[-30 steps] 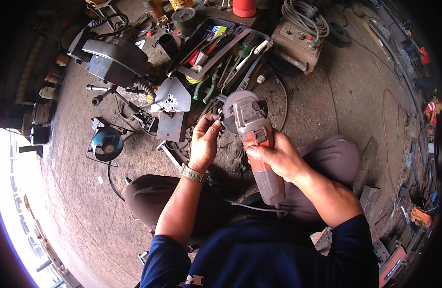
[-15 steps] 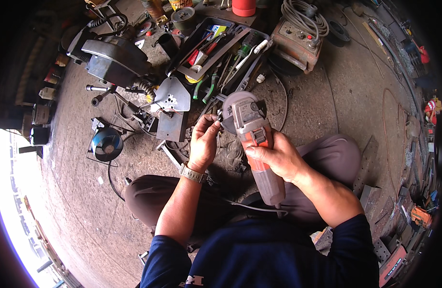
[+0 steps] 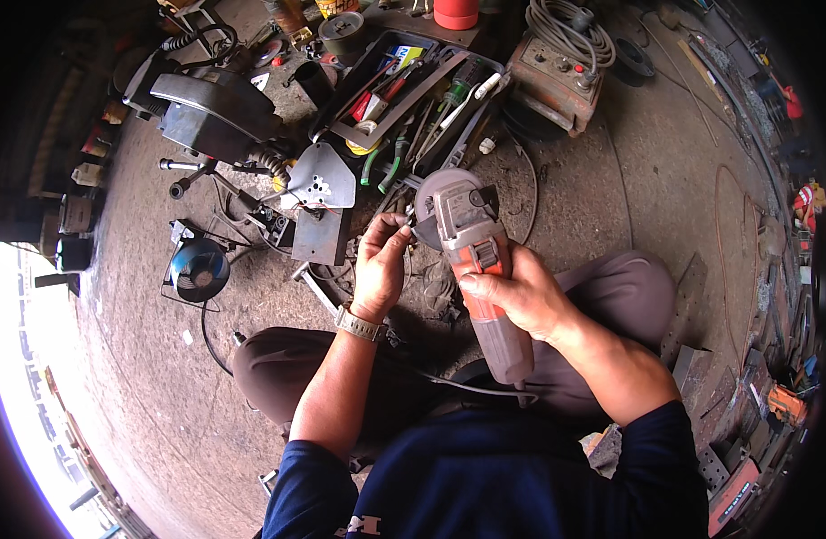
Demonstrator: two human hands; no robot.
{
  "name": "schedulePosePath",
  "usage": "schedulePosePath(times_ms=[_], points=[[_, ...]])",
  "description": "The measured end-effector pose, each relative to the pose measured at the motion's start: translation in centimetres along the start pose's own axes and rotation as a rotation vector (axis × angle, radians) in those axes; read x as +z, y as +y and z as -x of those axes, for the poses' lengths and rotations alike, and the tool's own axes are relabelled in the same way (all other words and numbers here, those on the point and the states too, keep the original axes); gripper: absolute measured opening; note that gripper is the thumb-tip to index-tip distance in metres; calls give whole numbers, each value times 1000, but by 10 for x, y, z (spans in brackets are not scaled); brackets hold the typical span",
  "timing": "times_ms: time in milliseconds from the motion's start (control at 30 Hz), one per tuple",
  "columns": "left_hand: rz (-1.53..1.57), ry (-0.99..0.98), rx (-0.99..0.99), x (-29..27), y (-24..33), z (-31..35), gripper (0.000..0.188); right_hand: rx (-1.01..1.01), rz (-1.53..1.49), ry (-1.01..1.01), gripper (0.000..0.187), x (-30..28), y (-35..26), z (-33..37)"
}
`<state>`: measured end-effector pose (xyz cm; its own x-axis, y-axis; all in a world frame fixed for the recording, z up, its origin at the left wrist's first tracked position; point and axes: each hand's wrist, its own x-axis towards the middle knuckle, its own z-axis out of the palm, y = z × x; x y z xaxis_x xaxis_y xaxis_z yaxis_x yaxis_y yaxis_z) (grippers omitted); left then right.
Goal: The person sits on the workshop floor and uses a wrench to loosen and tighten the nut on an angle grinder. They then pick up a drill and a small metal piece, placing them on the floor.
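An orange and grey angle grinder (image 3: 483, 278) lies in my right hand (image 3: 522, 292), whose fingers wrap round its body. Its round disc (image 3: 430, 205) points away from me, and the cord leaves the near end. My left hand (image 3: 382, 265), with a watch on the wrist, pinches a small dark metal piece (image 3: 409, 216) at the left edge of the disc. The fingertips hide much of that piece. Whether it touches the disc, I cannot tell. Left of this hand, a grey metal plate (image 3: 320, 235) and a rounded plate with holes (image 3: 321, 180) stand together.
Beyond my hands is a black tool tray (image 3: 413, 103) full of hand tools. A rusty machine box (image 3: 557, 85) with coiled cable stands to its right. At left are a large grey metal machine (image 3: 215, 108) and a small blue fan (image 3: 200, 269). Cables trail across the floor.
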<state>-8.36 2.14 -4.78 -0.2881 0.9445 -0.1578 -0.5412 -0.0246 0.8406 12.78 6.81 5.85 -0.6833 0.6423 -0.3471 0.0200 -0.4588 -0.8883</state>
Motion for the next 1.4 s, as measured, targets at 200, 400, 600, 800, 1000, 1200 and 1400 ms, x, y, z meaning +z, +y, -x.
schedulePosePath(times_ms=[200, 400, 600, 800, 1000, 1200, 1400], points=[[6, 1, -6, 1, 1, 0, 8, 0, 3, 6, 31, -1, 3, -1], [25, -6, -8, 0, 0, 0, 8, -5, 15, 8, 30, 0, 1, -2], [17, -5, -15, -1, 0, -1, 8, 5, 26, 7, 31, -1, 3, -2], [21, 2, -25, -2, 0, -1, 8, 10, 34, 0, 33, -1, 1, -2], [51, 3, -33, 0, 0, -1, 8, 32, -2, 4, 39, -1, 1, -1], [62, -18, -43, -1, 0, 0, 8, 32, -5, -10, 40, -3, 2, -1], [87, -15, -30, 2, -1, 0, 9, 26, -9, -11, 39, -2, -1, 0]])
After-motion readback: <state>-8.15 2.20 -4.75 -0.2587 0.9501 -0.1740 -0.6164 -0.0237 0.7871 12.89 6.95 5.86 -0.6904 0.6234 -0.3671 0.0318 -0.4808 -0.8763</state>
